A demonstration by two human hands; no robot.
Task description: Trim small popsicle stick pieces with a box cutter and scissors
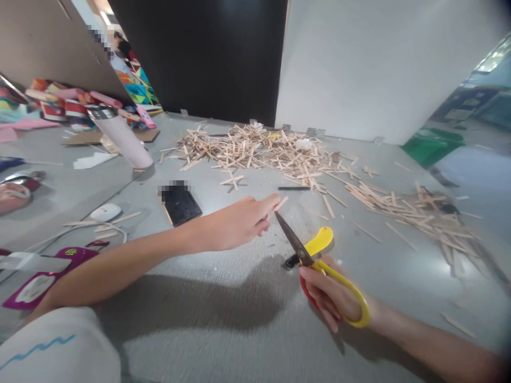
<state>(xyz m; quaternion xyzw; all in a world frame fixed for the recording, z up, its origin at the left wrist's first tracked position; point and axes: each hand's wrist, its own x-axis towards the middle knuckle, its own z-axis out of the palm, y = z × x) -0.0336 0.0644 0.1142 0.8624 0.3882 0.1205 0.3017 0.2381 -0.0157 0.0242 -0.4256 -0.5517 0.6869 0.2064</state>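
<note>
My left hand [249,221] pinches a short piece of wooden craft stick [282,202], whose pale end sticks out past the fingertips. In my right hand [329,292] is a pair of scissors [301,254] with one yellow and one red handle loop. The blades look closed, and their tip lies right by the left fingertips and the stick. Under the scissors, on the table, rests a yellow utility knife [319,242] with a dark end, partly covered by them.
Beyond my hands spreads a large heap of craft sticks [247,149], with another pile [399,207] to the right. A black phone-like slab [179,203] lies near my left forearm. Further left are a pale flask [123,139], a white mouse [106,212] and a purple power strip [75,259].
</note>
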